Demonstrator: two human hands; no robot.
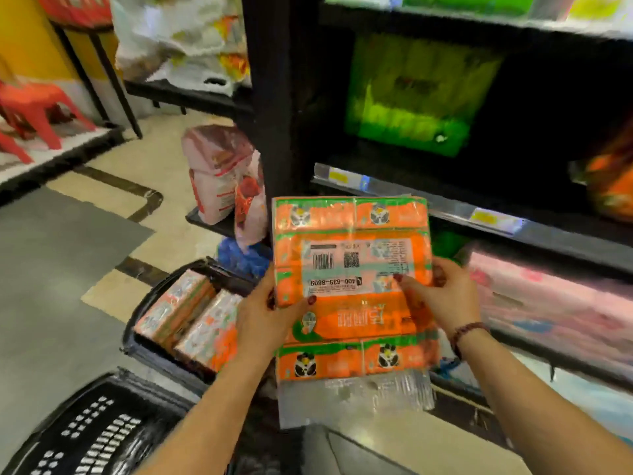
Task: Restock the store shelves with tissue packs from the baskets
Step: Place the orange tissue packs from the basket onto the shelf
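Low on my left is an empty black basket. Just beyond it, a second basket has two orange tissue packs lying in it. The one I'm handling, a large orange multi-pack, is in mid-air at the centre. Its label side faces the camera and its far end is near the shelf edge with the yellow price tags. Further right, a green pack stands on that shelf and another orange pack sits at the frame's edge. Pink packs fill the shelf below.

The film wrap looks slick and a loose clear flap hangs off the near end. I judge the multi-pack could slide out of a hold on its sides alone and drop to the floor by the basket. If I push in too low, the far end could catch on the shelf's front strip and the soft bundle would buckle. Going in, it may also shove the green pack askew. The view is blurred, so I can't tell how much free room the shelf has.

My left grip clasps the multi-pack's left edge, thumb on top by the label, fingers hidden beneath. My right grip holds the right edge, thumb on top and fingers curled round the side, with a beaded bracelet at the wrist. Both forearms reach forward and converge on it.
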